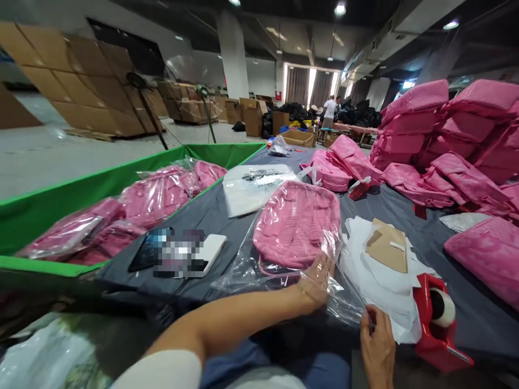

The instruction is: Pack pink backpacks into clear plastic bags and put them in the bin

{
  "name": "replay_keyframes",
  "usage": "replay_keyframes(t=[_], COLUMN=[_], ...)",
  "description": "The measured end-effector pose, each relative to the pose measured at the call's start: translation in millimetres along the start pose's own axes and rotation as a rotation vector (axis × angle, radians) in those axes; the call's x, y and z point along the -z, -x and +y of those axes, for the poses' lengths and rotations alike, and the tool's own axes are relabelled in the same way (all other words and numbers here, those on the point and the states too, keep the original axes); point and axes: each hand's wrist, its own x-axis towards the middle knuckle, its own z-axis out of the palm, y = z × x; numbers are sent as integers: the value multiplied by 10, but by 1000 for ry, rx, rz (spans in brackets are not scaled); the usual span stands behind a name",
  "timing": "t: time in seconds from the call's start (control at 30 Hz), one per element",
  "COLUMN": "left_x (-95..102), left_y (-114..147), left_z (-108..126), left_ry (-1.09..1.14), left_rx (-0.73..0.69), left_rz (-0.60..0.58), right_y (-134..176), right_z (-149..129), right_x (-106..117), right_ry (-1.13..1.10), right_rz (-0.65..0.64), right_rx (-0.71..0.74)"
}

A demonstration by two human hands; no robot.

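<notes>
A pink backpack (298, 224) lies in a clear plastic bag (251, 270) on the dark grey tabletop in front of me. My left hand (318, 278) reaches across to the backpack's lower right edge. Its fingers are stretched out against the backpack, with clear film over part of them. At the lower right corner of the plastic bag, my right hand (377, 335) pinches the film between thumb and fingers. White paper sheets (368, 270) with a torn brown card (387, 246) on top lie right of the bag.
A red tape dispenser (436, 324) stands at the right front edge. Pink backpacks are piled (430, 124) on the right. A green-sided bin (81, 181) at left holds bagged backpacks. A tablet-like device (150, 248) and stacked white plastic bags (259, 189) lie on the table. Far off, a person stands.
</notes>
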Motion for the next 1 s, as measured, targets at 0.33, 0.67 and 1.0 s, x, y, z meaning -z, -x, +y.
replay_keyframes(t=[0.33,0.67,1.0], left_x=[688,600,646], left_y=[1989,2463,2953], left_z=[-311,-281,21], left_ry=[-399,477,411], left_rx=[872,1555,1652], left_rz=[578,1014,548], right_y=[338,188,472], right_z=[-244,-192,-78], right_x=[84,299,554], right_ry=[-194,-305,-206], right_rz=[-194,-145,-235], right_rx=[-319,-623,-478])
